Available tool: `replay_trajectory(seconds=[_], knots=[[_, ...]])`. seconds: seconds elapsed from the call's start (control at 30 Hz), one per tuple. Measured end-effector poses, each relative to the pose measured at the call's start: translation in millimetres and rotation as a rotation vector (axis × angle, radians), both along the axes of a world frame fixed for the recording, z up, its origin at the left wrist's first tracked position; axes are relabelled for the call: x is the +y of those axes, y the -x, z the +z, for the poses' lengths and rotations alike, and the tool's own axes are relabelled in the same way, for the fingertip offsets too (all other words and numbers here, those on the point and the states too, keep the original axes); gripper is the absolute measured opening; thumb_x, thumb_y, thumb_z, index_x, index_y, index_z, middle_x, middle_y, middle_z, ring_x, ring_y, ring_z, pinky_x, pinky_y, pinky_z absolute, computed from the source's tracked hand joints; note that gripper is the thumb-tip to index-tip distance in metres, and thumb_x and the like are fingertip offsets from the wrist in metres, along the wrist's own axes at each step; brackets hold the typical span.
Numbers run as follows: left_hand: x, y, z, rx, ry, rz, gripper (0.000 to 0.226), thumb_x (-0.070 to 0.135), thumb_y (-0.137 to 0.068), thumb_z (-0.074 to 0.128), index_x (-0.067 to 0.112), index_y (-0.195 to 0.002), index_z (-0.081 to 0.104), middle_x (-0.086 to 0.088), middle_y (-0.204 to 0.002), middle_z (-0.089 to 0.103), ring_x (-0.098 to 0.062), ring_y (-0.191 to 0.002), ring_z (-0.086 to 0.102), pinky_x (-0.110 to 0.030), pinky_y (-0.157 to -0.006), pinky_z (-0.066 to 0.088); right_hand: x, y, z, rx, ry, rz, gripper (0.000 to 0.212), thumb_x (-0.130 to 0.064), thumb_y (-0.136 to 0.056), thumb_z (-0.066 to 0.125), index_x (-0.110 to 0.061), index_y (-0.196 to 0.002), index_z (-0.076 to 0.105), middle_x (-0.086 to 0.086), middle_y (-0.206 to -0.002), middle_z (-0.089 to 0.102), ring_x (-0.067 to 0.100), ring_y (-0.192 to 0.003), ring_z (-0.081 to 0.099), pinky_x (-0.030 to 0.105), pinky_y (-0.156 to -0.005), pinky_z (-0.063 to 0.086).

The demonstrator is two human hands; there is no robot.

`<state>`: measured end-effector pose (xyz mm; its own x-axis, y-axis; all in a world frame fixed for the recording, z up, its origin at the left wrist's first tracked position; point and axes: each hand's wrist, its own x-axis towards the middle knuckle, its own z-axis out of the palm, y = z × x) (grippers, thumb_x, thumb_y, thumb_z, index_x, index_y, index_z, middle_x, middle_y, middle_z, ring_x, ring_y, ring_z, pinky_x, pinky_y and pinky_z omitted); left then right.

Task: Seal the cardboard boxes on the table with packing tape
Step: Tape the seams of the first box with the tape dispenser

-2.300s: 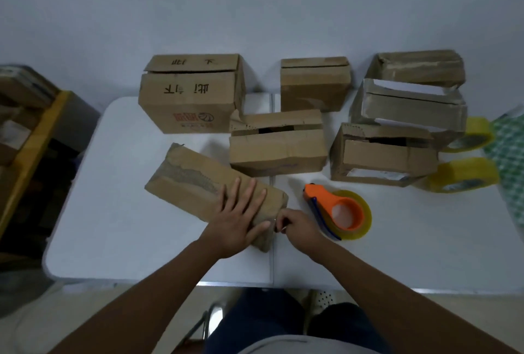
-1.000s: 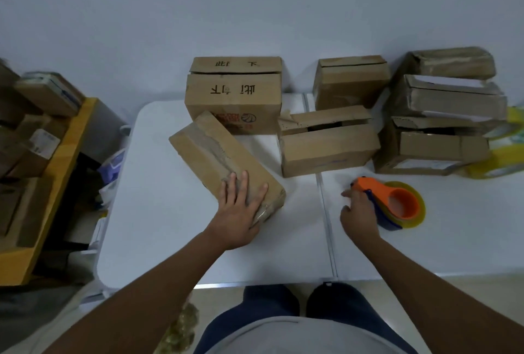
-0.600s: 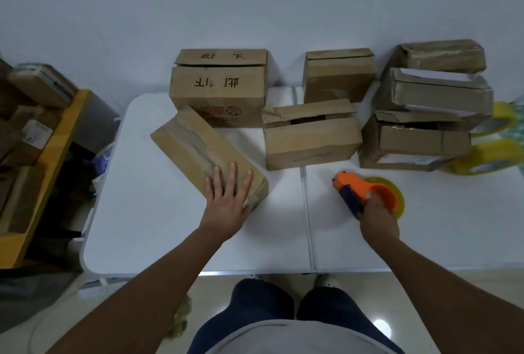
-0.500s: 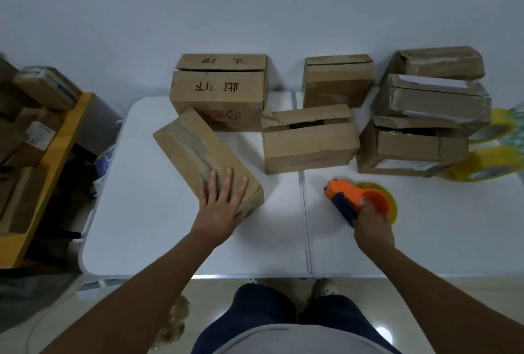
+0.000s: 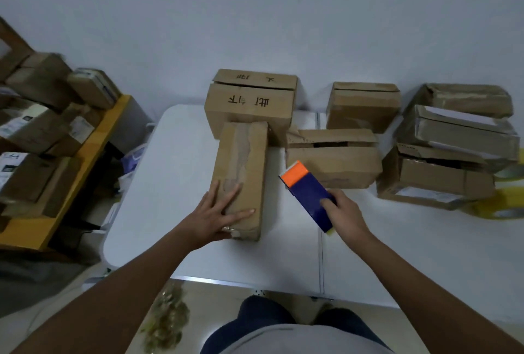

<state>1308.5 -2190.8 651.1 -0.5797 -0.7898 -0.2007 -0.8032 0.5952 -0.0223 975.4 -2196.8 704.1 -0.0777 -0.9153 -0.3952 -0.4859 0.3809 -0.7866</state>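
- Since a moment ago the box (image 5: 241,172) has swung round to lie lengthwise, pointing away from the person, and the dispenser (image 5: 307,195) has come up off the table (image 5: 158,183).
- Box sits near the table's front edge, its far end just beside the big box (image 5: 249,101).
- Left hand (image 5: 218,213) presses flat on its near end, fingers spread, gripping nothing.
- Right hand (image 5: 344,216) is curled round the dispenser, held just right of the box.
- Other boxes (image 5: 331,163) wait behind, several with flaps gaping; spare rolls (image 5: 499,209) lie far right.
- Risk, I'd say: the old seam looks torn and rough, so fresh tape may wrinkle or run off-centre if the box slides under that one flat palm.
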Motion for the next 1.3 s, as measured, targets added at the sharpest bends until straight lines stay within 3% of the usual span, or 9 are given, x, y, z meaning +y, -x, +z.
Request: replay_trajectory(seconds=[0.13, 0.23, 0.3, 0.37, 0.43, 0.5, 0.73, 1.03, 1.3], knots=[[-10, 11, -6, 0.001, -0.111, 0.016, 0.091, 0.060, -0.085, 0.062, 0.046, -0.156, 0.006, 0.001, -0.167, -0.009, -0.053, -0.146, -0.005, -0.066, -0.113, 0.028, -4, -16, 24, 0.007, 0.087, 0.068, 0.039, -0.051, -0.094, 0.052, -0.015, -0.103, 0.060, 0.000, -0.094, 0.068, 0.016, -0.084, 0.065, 0.037, -0.076, 0.053], [-9, 9, 5, 0.058, -0.159, 0.041, 0.084, 0.083, -0.083, 0.027, 0.047, -0.155, 0.006, 0.011, -0.163, -0.022, -0.042, -0.148, -0.019, -0.060, -0.117, 0.001, -7, -25, 40, 0.035, 0.113, 0.181, 0.039, -0.053, -0.093, 0.050, -0.016, -0.102, 0.061, -0.002, -0.091, 0.069, 0.013, -0.081, 0.067, 0.034, -0.076, 0.054], [-9, 18, 26, 0.317, -0.166, 0.206, 0.072, 0.077, -0.090, 0.023, 0.040, -0.152, 0.032, 0.013, -0.166, 0.002, -0.029, -0.152, 0.002, -0.047, -0.119, 0.010, -11, -28, 47, 0.090, 0.110, 0.279, 0.037, -0.053, -0.093, 0.049, -0.019, -0.102, 0.060, -0.003, -0.092, 0.069, 0.010, -0.082, 0.066, 0.030, -0.074, 0.054], [-12, 34, 52, 0.793, -0.218, 0.637, 0.045, 0.051, -0.102, 0.041, 0.027, -0.134, 0.060, 0.012, -0.145, 0.049, -0.017, -0.134, 0.046, -0.025, -0.107, 0.034, -13, -29, 54, 0.127, 0.101, 0.352, 0.035, -0.054, -0.092, 0.049, -0.021, -0.100, 0.058, -0.004, -0.092, 0.069, 0.010, -0.082, 0.067, 0.028, -0.074, 0.054], [-19, 48, 72, 1.262, -0.582, 1.099, 0.031, 0.035, -0.102, 0.051, 0.016, -0.118, 0.070, 0.002, -0.117, 0.071, -0.018, -0.109, 0.065, -0.025, -0.092, 0.051, -15, -32, 60, 0.155, 0.083, 0.396, 0.038, -0.057, -0.089, 0.048, -0.021, -0.099, 0.058, -0.004, -0.091, 0.069, 0.010, -0.081, 0.067, 0.027, -0.075, 0.055], [-23, 53, 78, 1.439, -0.932, 1.273, 0.027, 0.027, -0.102, 0.054, 0.007, -0.110, 0.070, -0.010, -0.108, 0.073, -0.019, -0.098, 0.069, -0.029, -0.083, 0.056, -15, -35, 65, 0.173, 0.069, 0.419, 0.046, -0.060, -0.086, 0.046, -0.019, -0.100, 0.059, -0.003, -0.090, 0.070, 0.010, -0.080, 0.067, 0.027, -0.076, 0.055], [-22, 52, 87, 1.502, -1.242, 1.298, 0.023, 0.026, -0.097, 0.061, 0.008, -0.110, 0.065, -0.011, -0.098, 0.073, -0.018, -0.087, 0.071, -0.028, -0.075, 0.057, -14, -38, 69, 0.174, 0.040, 0.451, 0.029, -0.053, -0.091, 0.052, -0.026, -0.101, 0.054, -0.011, -0.094, 0.066, 0.006, -0.081, 0.065, 0.013, -0.068, 0.050], [-19, 57, 82, 1.509, -1.217, 1.240, 0.014, 0.015, -0.095, 0.063, 0.007, -0.104, 0.070, -0.008, -0.089, 0.074, -0.012, -0.079, 0.071, -0.023, -0.065, 0.056, -19, -28, 67, 0.099, -0.098, 0.500, 0.036, -0.052, -0.092, 0.054, -0.024, -0.114, 0.057, -0.005, -0.107, 0.068, 0.012, -0.093, 0.067, 0.024, -0.078, 0.056], [-16, 61, 76, 1.477, -1.250, 1.261, 0.025, 0.008, -0.093, 0.064, 0.002, -0.117, 0.068, -0.014, -0.102, 0.074, -0.016, -0.087, 0.071, -0.023, -0.066, 0.058, -14, -28, 62, 0.127, -0.095, 0.576, 0.038, -0.047, -0.098, 0.046, -0.027, -0.131, 0.052, -0.006, -0.122, 0.062, 0.010, -0.103, 0.060, 0.023, -0.084, 0.053]])
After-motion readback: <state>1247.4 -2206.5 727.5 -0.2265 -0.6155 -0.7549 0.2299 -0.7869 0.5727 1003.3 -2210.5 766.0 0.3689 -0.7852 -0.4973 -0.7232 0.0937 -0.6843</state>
